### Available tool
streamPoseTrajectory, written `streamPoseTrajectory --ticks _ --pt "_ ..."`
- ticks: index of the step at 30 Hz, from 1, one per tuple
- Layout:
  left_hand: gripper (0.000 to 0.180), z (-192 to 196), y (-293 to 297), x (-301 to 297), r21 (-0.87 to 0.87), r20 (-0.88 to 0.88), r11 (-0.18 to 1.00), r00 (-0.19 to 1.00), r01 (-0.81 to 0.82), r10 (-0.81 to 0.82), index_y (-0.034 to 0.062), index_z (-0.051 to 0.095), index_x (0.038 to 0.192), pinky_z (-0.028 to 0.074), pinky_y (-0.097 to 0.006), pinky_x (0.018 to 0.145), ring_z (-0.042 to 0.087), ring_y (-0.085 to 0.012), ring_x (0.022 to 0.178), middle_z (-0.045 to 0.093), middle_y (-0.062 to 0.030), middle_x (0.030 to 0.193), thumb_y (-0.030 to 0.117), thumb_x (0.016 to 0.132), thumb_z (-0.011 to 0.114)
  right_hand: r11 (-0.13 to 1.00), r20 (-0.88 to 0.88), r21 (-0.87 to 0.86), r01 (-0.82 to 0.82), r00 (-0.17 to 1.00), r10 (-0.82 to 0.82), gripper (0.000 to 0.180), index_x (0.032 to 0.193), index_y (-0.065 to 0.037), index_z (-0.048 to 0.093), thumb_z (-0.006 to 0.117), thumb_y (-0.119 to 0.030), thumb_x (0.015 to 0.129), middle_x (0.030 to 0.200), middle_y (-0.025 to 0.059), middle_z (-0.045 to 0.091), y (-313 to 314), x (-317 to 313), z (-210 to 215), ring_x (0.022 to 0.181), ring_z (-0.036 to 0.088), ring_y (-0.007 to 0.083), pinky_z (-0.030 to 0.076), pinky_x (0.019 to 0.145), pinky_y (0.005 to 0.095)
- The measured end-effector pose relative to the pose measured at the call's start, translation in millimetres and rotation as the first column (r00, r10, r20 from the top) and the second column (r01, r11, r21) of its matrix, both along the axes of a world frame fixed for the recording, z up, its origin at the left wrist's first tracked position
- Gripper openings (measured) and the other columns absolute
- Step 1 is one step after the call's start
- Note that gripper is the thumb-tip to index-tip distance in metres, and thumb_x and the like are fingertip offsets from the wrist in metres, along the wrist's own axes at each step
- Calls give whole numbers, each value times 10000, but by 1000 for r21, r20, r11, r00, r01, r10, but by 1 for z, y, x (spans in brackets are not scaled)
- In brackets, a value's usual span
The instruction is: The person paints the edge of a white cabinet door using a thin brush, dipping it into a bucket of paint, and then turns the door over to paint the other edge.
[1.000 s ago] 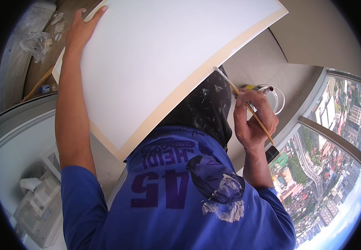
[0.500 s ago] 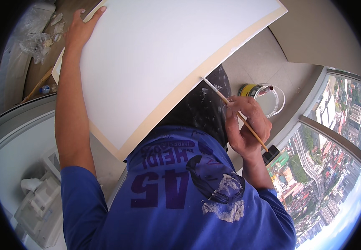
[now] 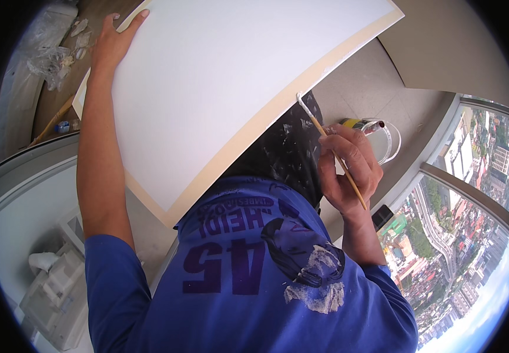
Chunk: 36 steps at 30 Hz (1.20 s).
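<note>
A large white board [image 3: 237, 76] with a cream band along its near edge is tilted up in front of me. My left hand [image 3: 110, 47] lies flat on its far left corner, arm stretched out. My right hand [image 3: 348, 176] grips a thin wooden-handled brush [image 3: 313, 120]. The brush's white-loaded tip touches the cream band at the board's lower right edge. Below the board I see my blue shirt [image 3: 248, 282] and dark paint-spattered trousers [image 3: 284, 153].
A white bucket [image 3: 397, 141] with a yellow thing beside it stands on the grey floor just beyond my right hand. Crumpled clear plastic [image 3: 49, 59] lies at the upper left. A white unit [image 3: 49, 294] sits at the lower left. A tall window [image 3: 472, 247] overlooking a city fills the right side.
The brush tip has shifted slightly along the cream edge and back, and my right hand has dropped a little. My left hand and the board have stayed still.
</note>
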<state>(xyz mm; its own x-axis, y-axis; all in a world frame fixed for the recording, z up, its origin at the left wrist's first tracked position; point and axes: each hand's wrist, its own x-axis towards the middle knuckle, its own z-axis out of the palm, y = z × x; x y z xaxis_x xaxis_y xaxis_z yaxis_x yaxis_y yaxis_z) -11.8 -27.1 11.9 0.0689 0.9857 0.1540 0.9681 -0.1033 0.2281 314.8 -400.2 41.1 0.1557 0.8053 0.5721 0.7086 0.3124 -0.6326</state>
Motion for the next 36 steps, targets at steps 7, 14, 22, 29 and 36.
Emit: streamPoseTrajectory --ticks 7,14,22,29,36 --pt "1110 1 -3 2 7 14 1000 1000 0 0 111 482 1501 418 -503 1116 595 -418 1293 618 -276 1376 908 735 584 1000 12 -6 25 1000 -25 287 921 22 708 676 141 662 921 173 703 1 4 3 773 698 256 542 659 317" --pt "1107 -1 1 -1 1 4 1000 1000 -8 8 109 483 1499 425 -496 1106 605 -414 1280 627 -272 1365 908 738 579 1000 -43 -5 -23 999 23 283 922 14 714 665 130 668 931 173 704 -3 3 0 781 694 251 540 663 317" --pt "1117 0 0 1 21 10 1000 1000 3 -3 109 480 1501 428 -493 1104 611 -407 1274 630 -275 1358 913 733 576 999 1 -17 37 999 -37 280 917 0 731 672 121 672 953 168 705 -3 9 -2 806 707 249 553 684 324" --pt "1122 -2 -2 0 12 19 1000 1000 2 -3 108 482 1501 427 -498 1104 613 -409 1271 631 -277 1356 916 730 575 994 -49 -41 -97 994 95 298 931 6 737 694 106 654 988 173 700 -9 -3 0 843 707 281 565 723 345" --pt "1126 -1 1 -2 7 8 1000 1000 0 0 104 482 1500 427 -499 1105 611 -407 1275 628 -276 1362 918 727 577 994 -57 -40 -100 994 98 301 927 8 743 690 109 648 995 175 704 -7 -1 0 842 709 274 564 723 342"
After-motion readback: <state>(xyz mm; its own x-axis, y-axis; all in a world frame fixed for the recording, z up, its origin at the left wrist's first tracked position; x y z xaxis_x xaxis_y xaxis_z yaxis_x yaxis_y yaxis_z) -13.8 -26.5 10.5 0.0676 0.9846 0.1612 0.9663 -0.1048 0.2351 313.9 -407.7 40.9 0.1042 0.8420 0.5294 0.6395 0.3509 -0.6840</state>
